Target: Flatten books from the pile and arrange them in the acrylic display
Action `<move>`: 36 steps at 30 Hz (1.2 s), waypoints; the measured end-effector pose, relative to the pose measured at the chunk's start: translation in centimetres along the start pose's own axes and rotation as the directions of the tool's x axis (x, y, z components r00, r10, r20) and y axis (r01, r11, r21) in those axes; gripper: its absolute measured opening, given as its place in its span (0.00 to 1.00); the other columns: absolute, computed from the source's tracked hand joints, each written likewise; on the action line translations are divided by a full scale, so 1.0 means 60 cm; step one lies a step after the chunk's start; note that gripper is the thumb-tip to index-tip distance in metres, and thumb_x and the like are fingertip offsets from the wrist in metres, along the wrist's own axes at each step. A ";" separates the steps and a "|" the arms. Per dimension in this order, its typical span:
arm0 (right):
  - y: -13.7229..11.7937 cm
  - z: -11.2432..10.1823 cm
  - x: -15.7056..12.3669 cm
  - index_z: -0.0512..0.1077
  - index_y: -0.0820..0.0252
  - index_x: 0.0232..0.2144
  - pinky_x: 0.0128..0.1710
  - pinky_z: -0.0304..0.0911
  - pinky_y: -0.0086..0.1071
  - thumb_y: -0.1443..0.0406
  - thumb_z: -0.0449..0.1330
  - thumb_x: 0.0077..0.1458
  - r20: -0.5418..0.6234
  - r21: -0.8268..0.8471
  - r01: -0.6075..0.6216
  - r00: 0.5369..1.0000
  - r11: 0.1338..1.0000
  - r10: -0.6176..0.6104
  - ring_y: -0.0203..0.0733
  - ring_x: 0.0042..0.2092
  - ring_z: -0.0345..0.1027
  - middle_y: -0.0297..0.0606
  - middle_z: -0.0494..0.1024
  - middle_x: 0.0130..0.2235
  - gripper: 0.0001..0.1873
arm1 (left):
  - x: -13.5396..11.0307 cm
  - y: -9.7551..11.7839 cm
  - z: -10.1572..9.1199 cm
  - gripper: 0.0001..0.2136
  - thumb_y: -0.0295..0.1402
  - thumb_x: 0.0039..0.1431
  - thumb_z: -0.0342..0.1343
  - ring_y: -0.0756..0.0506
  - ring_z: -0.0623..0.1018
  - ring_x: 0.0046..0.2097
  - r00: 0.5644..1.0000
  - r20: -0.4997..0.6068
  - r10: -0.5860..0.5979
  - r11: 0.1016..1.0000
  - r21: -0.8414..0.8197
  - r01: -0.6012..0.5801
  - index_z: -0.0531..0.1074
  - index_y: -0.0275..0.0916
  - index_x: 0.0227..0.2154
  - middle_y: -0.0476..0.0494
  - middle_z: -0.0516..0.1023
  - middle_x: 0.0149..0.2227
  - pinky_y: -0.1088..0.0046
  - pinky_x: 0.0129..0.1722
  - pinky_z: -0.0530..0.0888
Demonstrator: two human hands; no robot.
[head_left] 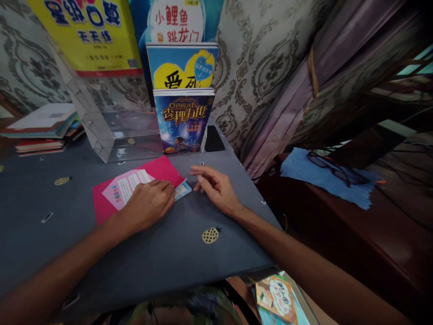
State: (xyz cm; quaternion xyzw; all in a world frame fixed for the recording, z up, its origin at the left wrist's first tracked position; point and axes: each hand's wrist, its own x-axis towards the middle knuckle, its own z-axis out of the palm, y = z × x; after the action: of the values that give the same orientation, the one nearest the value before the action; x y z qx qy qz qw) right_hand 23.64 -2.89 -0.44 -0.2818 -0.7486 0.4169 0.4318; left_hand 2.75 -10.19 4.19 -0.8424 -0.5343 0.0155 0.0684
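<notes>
A magenta book [165, 170] with a pale pink panel of printed text lies on the grey tablecloth. My left hand [147, 203] rests over its lower right part, fingers bent and pressed together at the book's edge; what lies under the fingertips is hidden. A blue-and-white page corner [182, 190] sticks out beside those fingers. Just right of that corner, my right hand [216, 187] hovers or rests at the table, its fingers a little curled and apart, with nothing held.
Behind the book stands a clear acrylic rack [101, 135] holding several books, a dark blue one [184, 122] in front. A black phone [214, 138] lies beside it. Stacked books [42, 122] sit at left. Glasses [338, 169] rest on a blue cloth [301, 169] at right.
</notes>
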 end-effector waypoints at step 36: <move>-0.016 0.038 -0.002 0.77 0.61 0.44 0.37 0.68 0.41 0.66 0.52 0.68 0.398 -0.574 0.491 0.867 0.655 -0.300 0.48 0.35 0.70 0.43 0.80 0.33 0.13 | -0.243 -0.088 0.002 0.23 0.46 0.66 0.55 0.37 0.74 0.59 0.981 0.106 -0.160 0.969 -0.175 0.177 0.69 0.41 0.59 0.33 0.70 0.63 0.62 0.51 0.75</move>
State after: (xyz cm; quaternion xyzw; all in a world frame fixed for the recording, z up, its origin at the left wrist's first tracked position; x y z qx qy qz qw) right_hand 21.64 -4.35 -0.28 -0.1848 -0.9407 0.0546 0.2793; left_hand -8.25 -21.10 4.10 -0.7950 -0.6057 -0.0013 -0.0327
